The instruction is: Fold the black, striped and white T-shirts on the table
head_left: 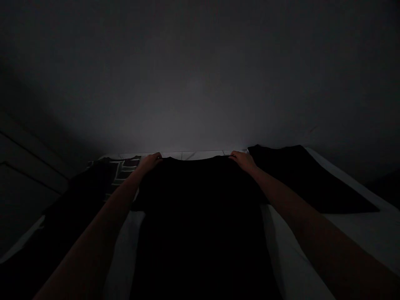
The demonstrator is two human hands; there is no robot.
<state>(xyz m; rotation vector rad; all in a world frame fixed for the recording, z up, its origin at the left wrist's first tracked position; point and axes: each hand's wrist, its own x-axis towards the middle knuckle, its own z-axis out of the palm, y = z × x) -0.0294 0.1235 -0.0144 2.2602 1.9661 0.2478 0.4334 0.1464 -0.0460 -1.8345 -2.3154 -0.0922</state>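
A black T-shirt [201, 208] spreads from the centre of the view down to six o'clock, above a pale surface [359, 233]. From its middle, the left hand [150, 160] pinches its shoulder edge at eleven o'clock, the right hand [243, 160] the other at one. A dark cloth [290, 179] lies at two; line-patterned fabric [125, 168] shows at ten. A grey wall [193, 83] rises at twelve, dimly lit.
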